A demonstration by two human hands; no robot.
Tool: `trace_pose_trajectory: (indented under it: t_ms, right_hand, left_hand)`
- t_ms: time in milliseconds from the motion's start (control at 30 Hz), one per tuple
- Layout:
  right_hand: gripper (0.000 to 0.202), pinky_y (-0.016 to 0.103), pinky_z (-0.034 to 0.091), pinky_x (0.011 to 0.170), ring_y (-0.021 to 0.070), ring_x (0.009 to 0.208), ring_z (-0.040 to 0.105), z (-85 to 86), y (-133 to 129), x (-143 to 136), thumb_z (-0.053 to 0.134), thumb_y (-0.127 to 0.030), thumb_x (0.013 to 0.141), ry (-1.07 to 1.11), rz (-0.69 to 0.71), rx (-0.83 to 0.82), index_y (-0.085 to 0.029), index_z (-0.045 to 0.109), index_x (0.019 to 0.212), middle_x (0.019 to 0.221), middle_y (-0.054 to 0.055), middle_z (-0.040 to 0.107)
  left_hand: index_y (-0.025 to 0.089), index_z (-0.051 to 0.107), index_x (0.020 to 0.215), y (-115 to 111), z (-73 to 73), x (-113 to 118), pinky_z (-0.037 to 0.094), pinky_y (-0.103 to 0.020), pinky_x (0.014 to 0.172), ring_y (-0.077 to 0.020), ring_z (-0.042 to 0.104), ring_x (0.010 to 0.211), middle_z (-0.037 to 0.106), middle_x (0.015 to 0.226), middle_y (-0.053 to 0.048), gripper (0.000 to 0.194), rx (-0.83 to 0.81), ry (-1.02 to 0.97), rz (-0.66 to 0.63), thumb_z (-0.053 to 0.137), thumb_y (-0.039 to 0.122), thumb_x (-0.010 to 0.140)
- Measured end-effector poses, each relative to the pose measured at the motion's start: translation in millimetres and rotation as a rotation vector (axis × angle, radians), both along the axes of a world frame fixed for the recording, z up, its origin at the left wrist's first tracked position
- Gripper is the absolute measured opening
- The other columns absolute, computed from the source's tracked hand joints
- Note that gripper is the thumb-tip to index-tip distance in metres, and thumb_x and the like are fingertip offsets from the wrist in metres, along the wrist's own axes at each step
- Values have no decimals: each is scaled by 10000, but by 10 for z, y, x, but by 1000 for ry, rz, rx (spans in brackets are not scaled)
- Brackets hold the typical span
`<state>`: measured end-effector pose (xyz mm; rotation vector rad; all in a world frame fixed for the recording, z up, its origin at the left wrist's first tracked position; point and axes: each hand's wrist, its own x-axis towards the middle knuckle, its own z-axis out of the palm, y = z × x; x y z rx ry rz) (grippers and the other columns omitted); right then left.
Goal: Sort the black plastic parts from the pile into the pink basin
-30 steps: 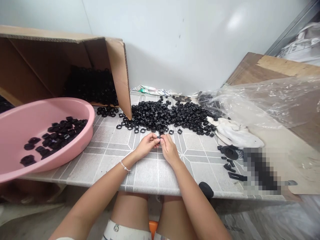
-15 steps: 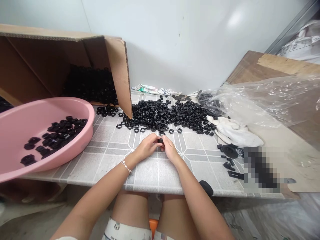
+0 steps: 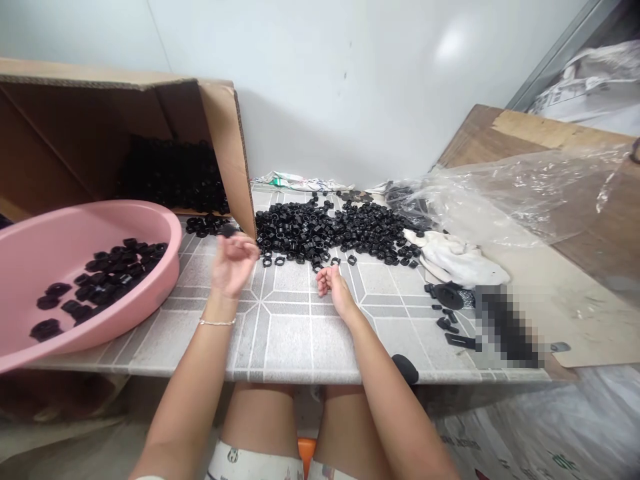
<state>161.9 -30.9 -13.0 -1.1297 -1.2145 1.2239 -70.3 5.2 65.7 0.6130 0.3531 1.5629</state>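
Note:
My left hand is raised over the table between the pink basin and the pile, its fingers pinched on a small black plastic part blurred by motion. Near the front of the pile of small black plastic rings, my right hand rests low with fingers loosely curled and nothing visible in them. A few single rings lie just beyond its fingertips. In the pink basin on the left sit several assembled-looking black parts.
A cardboard box on its side holds more black rings at the back left. To the right are a white cloth glove, clear plastic film, a round black piece and small black bits. The table edge runs before my legs.
My hands have parted. The left one has moved left and up toward the basin with the black part, while the right stays near the pile. The view has shifted slightly.

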Motion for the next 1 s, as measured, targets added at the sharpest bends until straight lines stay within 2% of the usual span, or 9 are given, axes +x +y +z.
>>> trace_pose_trajectory:
  t_ms: [100, 167, 300, 433, 567, 667, 767, 900, 1000]
  right_hand:
    - [669, 273, 427, 565, 121, 538, 485, -11, -10, 3, 247, -794, 800, -18, 5, 20, -203, 555, 741, 610, -9, 507]
    - [661, 273, 422, 571, 121, 543, 482, -19, -11, 4, 258, -784, 807, -37, 0, 25, -200, 557, 732, 611, -8, 505]
    - [663, 278, 416, 577, 128, 550, 480, -34, -5, 5, 260, -785, 806, -63, 1, 25, -199, 557, 715, 610, -2, 502]
    - [649, 281, 424, 572, 131, 549, 488, -32, -4, 13, 269, -775, 812, -70, -3, 25, -199, 553, 719, 614, 4, 509]
    - [535, 284, 430, 578, 139, 557, 495, -34, -5, 44, 348, -701, 841, -147, -29, 49, -210, 542, 755, 618, -6, 503]
    - [369, 291, 422, 605, 155, 601, 491, -64, 4, 81, 446, -577, 848, -313, -163, 109, -222, 532, 799, 635, -14, 506]
    - [250, 299, 425, 654, 160, 663, 500, -99, 33, 133, 474, -444, 836, -395, -371, 170, -212, 529, 914, 757, 6, 548]
    - [329, 300, 432, 666, 137, 623, 483, -91, 177, 278, 474, -335, 809, -386, -559, 165, -201, 458, 1110, 872, 15, 542]
    - [270, 323, 437, 730, 160, 707, 505, -63, 400, 451, 450, -250, 785, -494, -603, 195, -190, 510, 1042, 882, 33, 518]
  left_hand:
    - [267, 647, 892, 19, 112, -339, 495, -195, 760, -90, 646, 848, 695, 816, 20, 177, 156, -86, 329, 526, 393, 919]
    - [313, 664, 917, 21, 138, -467, 497, -205, 790, -96, 657, 914, 720, 855, 40, 191, 210, -87, 442, 487, 382, 941]
    - [315, 676, 887, 68, 120, -521, 475, -186, 833, -64, 648, 977, 735, 933, 75, 240, 287, -182, 432, 450, 309, 966]
    - [275, 670, 866, 192, 22, -443, 465, -165, 746, -45, 647, 818, 729, 873, 63, 215, 112, -128, 283, 472, 278, 950]
    - [205, 686, 888, 255, -186, -182, 451, -214, 694, -97, 606, 718, 692, 824, -14, 133, -76, 491, 182, 595, 292, 845]
    - [191, 708, 850, 211, -388, 80, 426, -337, 872, -211, 573, 932, 669, 928, -72, 116, 110, 1221, 308, 638, 253, 781]
    - [210, 704, 956, 154, -566, 261, 358, -449, 955, -304, 477, 1080, 623, 1083, -104, 200, 291, 1723, 399, 612, 206, 778]
    - [208, 676, 1028, 151, -689, 315, 368, -477, 905, -323, 465, 1031, 592, 1098, -125, 244, 328, 1957, 334, 560, 205, 814]
    - [207, 678, 902, 160, -698, 318, 364, -461, 910, -307, 465, 1009, 592, 1050, -111, 156, 350, 1923, 315, 556, 186, 808]
